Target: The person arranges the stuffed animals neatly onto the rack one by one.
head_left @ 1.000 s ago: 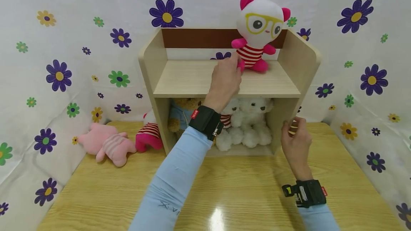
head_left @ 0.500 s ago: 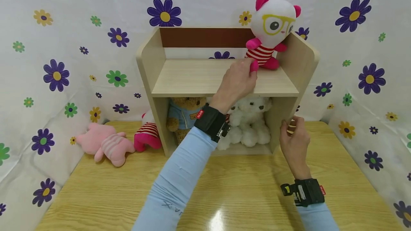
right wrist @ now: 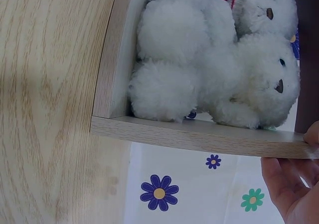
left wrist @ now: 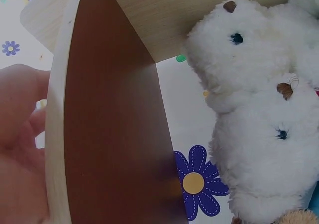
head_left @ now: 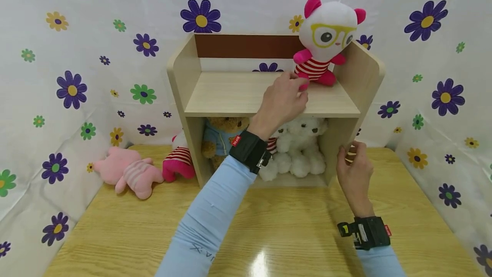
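Observation:
In the head view, a plush panda (head_left: 326, 25) with yellow glasses, pink ears and a red-striped body sits on the upper board of a small wooden shelf (head_left: 230, 93), at its right end. My left hand (head_left: 282, 99) reaches up to it, fingers at its near pink foot (head_left: 304, 86) and thumb below, apart from the foot. The left wrist view shows part of this hand beyond the board's edge. My right hand (head_left: 355, 172) grips the right side panel (head_left: 340, 148), thumb on the inner side and fingers outside, as the right wrist view shows.
White fluffy plush toys (head_left: 305, 148) and a brown teddy bear (head_left: 221, 138) in blue fill the lower compartment. Left of the shelf, a pink plush toy (head_left: 128, 172) and a red-striped one (head_left: 178, 159) lie on the wooden table (head_left: 300, 230). A flowered cloth hangs behind.
The panda has shifted right along the upper board, then settled slightly lower. My left hand has followed it rightward, and its fingers have loosened from the foot. My right hand has stayed put.

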Demonstrator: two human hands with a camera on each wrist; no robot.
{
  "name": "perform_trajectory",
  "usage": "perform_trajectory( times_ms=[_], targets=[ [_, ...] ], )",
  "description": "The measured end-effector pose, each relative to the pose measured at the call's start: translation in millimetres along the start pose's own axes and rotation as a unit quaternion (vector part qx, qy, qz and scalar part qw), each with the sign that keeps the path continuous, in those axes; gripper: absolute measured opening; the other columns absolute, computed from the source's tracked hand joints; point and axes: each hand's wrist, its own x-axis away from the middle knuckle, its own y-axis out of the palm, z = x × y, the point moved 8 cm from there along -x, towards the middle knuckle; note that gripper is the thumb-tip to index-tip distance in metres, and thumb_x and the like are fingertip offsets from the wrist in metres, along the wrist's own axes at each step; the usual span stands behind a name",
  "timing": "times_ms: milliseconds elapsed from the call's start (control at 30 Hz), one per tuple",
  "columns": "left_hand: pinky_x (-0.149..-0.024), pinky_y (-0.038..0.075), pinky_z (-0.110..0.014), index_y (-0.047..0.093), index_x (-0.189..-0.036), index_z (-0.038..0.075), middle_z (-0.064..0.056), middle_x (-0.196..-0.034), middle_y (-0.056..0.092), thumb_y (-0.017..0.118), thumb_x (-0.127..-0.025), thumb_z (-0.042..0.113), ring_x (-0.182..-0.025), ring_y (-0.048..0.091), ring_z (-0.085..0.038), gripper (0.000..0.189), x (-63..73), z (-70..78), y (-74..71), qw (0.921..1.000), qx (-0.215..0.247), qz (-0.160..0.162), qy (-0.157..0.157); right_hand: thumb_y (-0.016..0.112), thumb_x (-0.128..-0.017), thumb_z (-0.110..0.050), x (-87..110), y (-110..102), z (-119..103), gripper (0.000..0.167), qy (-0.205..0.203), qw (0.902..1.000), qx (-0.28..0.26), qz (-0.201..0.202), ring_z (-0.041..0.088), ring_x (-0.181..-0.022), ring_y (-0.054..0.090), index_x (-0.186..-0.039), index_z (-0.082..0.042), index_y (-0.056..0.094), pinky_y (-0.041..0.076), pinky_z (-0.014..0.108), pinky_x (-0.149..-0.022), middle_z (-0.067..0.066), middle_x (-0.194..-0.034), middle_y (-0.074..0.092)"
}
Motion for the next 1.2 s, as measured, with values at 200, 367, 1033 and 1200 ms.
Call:
perform_trajectory(
  times_ms=[200, 367, 1033, 1200],
  targets=[
    [-0.099, 0.05, -0.052, 0.063, -0.142, 0.024, -0.013, -0.151, 0.051, 0.047, -0.107, 0.034, -0.137, 0.053, -0.025, 0.04, 1.1, 0.3, 8.3, 0.9977, -0.049, -0.043, -0.016, 0.063, -0.097, -0.005, 0.7, 0, 0, 0.026, 0.002, 1.0, 0.001, -0.002, 0.043, -0.078, 0.075, -0.115, 0.012, 0.057, 0.032, -0.009, -0.07, 0.028, -0.096, 0.069],
    [-0.1, 0.047, -0.055, 0.069, -0.125, 0.02, -0.007, -0.133, 0.063, 0.049, -0.106, 0.04, -0.127, 0.058, -0.027, 0.034, 0.3, -1.6, 10.7, 0.9971, -0.056, -0.042, -0.028, 0.064, -0.097, -0.006, 0.8, 1, -1, 0.026, 0.003, 1.0, 0.001, -0.004, 0.044, -0.078, 0.074, -0.115, 0.011, 0.057, 0.031, -0.009, -0.07, 0.028, -0.096, 0.069],
    [-0.102, 0.052, -0.027, 0.054, -0.14, 0.004, -0.01, -0.129, 0.068, 0.056, -0.101, 0.017, -0.119, 0.066, -0.018, 0.041, -8.2, -5.9, 9.8, 0.9877, 0.156, -0.005, 0.0, 0.063, -0.098, -0.006, 2.8, 0, 1, 0.025, 0.003, 0.9999, 0.01, -0.002, 0.044, -0.078, 0.075, -0.114, 0.012, 0.056, 0.031, -0.009, -0.07, 0.028, -0.095, 0.068],
    [-0.109, 0.047, -0.03, 0.046, -0.149, 0.005, -0.011, -0.143, 0.057, 0.054, -0.101, 0.019, -0.129, 0.058, -0.021, 0.05, -6.9, -4.5, 10.1, 0.9936, 0.113, -0.006, 0.001, 0.063, -0.098, -0.006, 2.6, 0, -1, 0.025, 0.002, 1.0, 0.008, -0.002, 0.043, -0.079, 0.075, -0.115, 0.011, 0.056, 0.032, -0.008, -0.07, 0.028, -0.095, 0.068]
  ],
)
